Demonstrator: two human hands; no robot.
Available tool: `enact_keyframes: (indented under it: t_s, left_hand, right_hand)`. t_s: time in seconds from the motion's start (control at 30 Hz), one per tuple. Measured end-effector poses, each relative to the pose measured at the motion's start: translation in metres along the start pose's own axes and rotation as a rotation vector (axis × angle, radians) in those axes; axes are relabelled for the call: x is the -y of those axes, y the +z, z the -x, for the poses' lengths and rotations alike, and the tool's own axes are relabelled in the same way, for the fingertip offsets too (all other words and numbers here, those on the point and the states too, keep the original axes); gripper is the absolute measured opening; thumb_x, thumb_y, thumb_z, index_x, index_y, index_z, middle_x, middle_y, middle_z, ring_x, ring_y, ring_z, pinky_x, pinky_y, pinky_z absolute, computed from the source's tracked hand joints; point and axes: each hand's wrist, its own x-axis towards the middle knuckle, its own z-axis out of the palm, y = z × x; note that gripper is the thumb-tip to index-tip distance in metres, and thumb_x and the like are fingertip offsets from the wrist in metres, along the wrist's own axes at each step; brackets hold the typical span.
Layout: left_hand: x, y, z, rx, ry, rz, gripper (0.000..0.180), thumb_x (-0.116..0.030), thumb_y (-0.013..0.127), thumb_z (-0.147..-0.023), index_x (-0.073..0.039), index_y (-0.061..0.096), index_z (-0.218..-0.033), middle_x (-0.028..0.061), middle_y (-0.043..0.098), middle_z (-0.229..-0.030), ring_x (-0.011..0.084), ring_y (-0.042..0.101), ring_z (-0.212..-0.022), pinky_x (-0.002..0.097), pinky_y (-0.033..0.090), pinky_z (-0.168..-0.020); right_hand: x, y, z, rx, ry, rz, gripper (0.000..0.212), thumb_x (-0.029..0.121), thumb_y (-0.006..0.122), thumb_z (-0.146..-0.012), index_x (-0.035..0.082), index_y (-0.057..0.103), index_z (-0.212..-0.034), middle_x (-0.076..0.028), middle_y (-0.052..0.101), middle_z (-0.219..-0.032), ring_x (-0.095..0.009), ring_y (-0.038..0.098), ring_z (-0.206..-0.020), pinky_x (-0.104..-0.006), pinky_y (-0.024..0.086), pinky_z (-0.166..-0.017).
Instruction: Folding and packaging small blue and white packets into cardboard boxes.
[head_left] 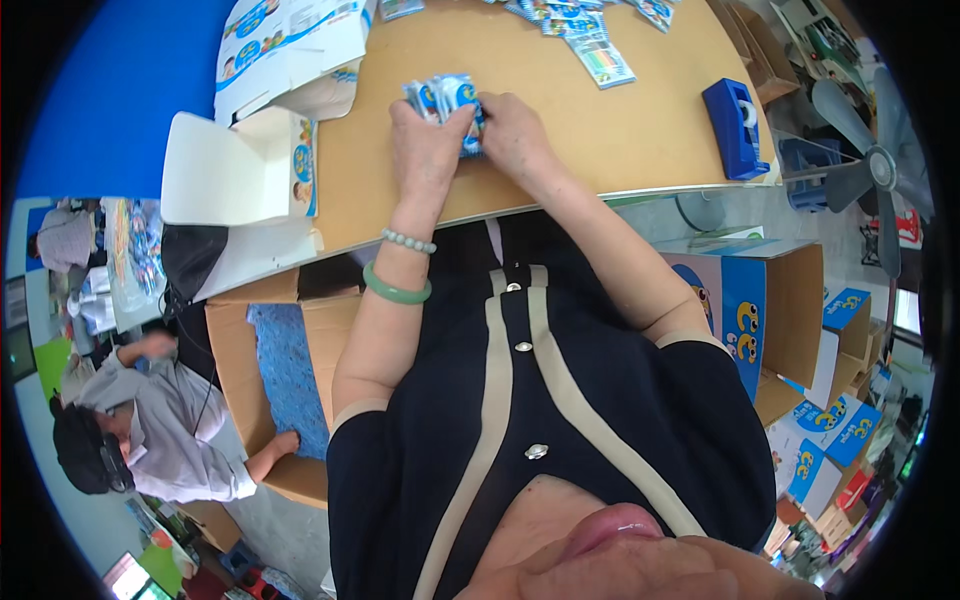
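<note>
Near the table's front edge, both hands are closed round a small stack of blue-and-white printed packets (458, 92). My left hand (425, 150) grips the stack from its left side, thumb across the front. From the right, my right hand (512, 132) pinches the stack's edge, its fingertips partly hidden behind the packets. More packets of the same kind (600, 58) lie in a loose pile at the table's far side. To the left of my hands stands an open white carton (235, 175) with its flap folded out; its inside looks pale and bare.
White printed cartons (292, 45) lie at the far left of the table (390, 205). A blue tape dispenser (735, 130) stands at the right edge, near a grey fan (880, 165). Cardboard boxes (790, 310) flank me below. At left, another person (165, 420) reaches into a box.
</note>
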Motion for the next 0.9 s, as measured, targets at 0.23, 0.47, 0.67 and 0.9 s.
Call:
enact_keyframes:
  t_s: [0.23, 0.47, 0.67, 0.9]
  left_hand:
    - [-0.009, 0.000, 0.003, -0.007, -0.048, -0.141, 0.060, -0.032, 0.077, -0.072, 0.003, 0.048, -0.111, 0.0228, 0.065, -0.105, 0.0381, 0.065, -0.096, 0.0459, 0.051, -0.082]
    - [-0.006, 0.001, 0.005, -0.004, -0.069, -0.047, 0.058, -0.028, 0.076, -0.072, 0.002, 0.048, -0.112, 0.0203, 0.065, -0.105, 0.0355, 0.066, -0.095, 0.0441, 0.051, -0.083]
    - [-0.010, -0.001, 0.008, -0.019, -0.086, -0.021, 0.058, -0.028, 0.077, -0.072, 0.001, 0.047, -0.112, 0.0196, 0.065, -0.105, 0.0342, 0.066, -0.096, 0.0439, 0.051, -0.083]
    - [-0.003, 0.003, 0.006, -0.009, -0.062, -0.050, 0.059, -0.029, 0.078, -0.071, -0.001, 0.047, -0.114, 0.0195, 0.065, -0.105, 0.0358, 0.065, -0.096, 0.0454, 0.050, -0.083]
  right_hand:
    - [-0.059, -0.039, -0.027, -0.317, -0.215, 0.490, 0.027, 0.017, 0.060, -0.085, 0.010, 0.063, -0.110, -0.013, 0.064, -0.093, -0.034, 0.062, -0.091, -0.0476, 0.050, -0.077]
    - [-0.114, -0.125, -0.067, -0.218, 0.200, 0.562, 0.032, 0.026, 0.064, -0.083, 0.006, 0.062, -0.108, -0.016, 0.064, -0.104, -0.033, 0.062, -0.099, -0.0435, 0.051, -0.081]
    - [-0.098, -0.153, -0.107, 0.163, 0.180, 0.330, 0.033, 0.031, 0.060, -0.087, 0.001, 0.059, -0.103, -0.017, 0.062, -0.104, -0.031, 0.061, -0.099, -0.0415, 0.049, -0.084]
    - [-0.142, -0.114, -0.139, -0.115, -0.142, 0.549, 0.026, 0.026, 0.059, -0.088, 0.001, 0.059, -0.097, -0.015, 0.060, -0.099, -0.029, 0.060, -0.092, -0.0371, 0.049, -0.081]
